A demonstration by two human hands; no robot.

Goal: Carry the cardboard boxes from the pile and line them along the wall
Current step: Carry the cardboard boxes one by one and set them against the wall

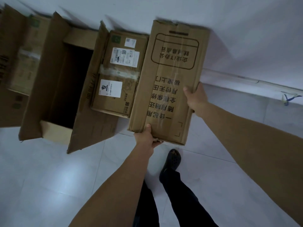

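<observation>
Nearest the camera, dark trousers point(180, 194) and one dark perforated clog point(173, 158) stand on pale glossy floor tiles point(49, 177); the other foot is hidden behind the left forearm. The left hand point(147, 138) grips the near corner of a long printed cardboard box point(170, 82), thumb on top, fingers curled underneath and mostly out of sight. The right hand point(195, 97) clamps the box's right edge, thumb on the upper face, fingers hidden behind it. The box is flat-sided corrugated board with dark printed characters, a rounded frame and a slot handle; its far end reaches the white wall point(246, 30). Touching its left side lies a taped carton point(118, 74) bearing white labels, small text illegible. Further left, an open carton point(68, 86) shows a dark interior. Boxes beyond are blurred and cut off by the frame edge.
</observation>
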